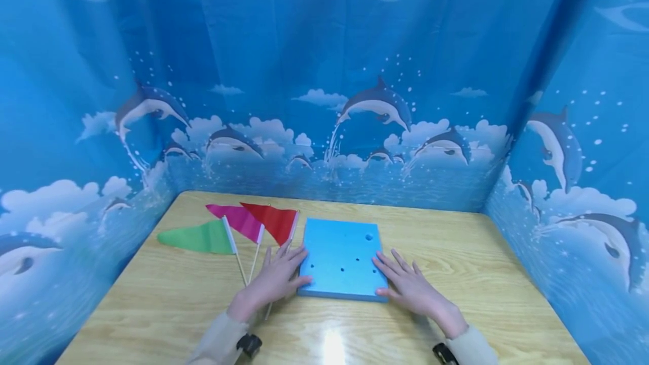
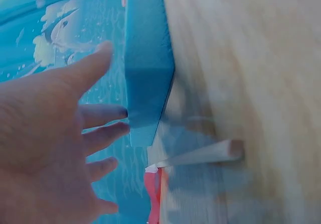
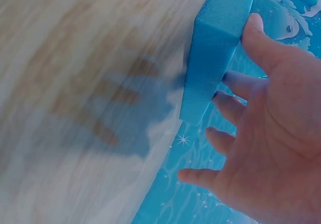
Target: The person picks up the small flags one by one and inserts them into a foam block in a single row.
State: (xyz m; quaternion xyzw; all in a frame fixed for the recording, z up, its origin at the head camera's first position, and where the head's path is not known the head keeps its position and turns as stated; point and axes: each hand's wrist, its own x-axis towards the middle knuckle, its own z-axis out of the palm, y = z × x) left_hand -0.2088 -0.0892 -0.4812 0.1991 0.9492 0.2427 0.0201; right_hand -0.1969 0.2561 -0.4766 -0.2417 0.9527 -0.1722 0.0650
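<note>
A square blue foam block (image 1: 339,246) with several small holes and one larger hole lies flat on the table. My left hand (image 1: 276,275) is at its left side, fingers spread, fingertips at the block's edge. On the other side, my right hand (image 1: 413,286) has its fingers spread, with fingertips over the block's right edge. In the left wrist view the thumb and fingers of the left hand (image 2: 55,118) are extended beside the block's side (image 2: 145,73). The right wrist view shows the right hand (image 3: 281,118) with straight fingers against the block (image 3: 215,53).
Left of the block lie three triangular flags on thin sticks: a green flag (image 1: 198,237), a magenta flag (image 1: 240,221) and a red flag (image 1: 274,221). Their sticks run toward the left hand. A dolphin-print blue curtain (image 1: 314,72) surrounds the wooden table (image 1: 456,252).
</note>
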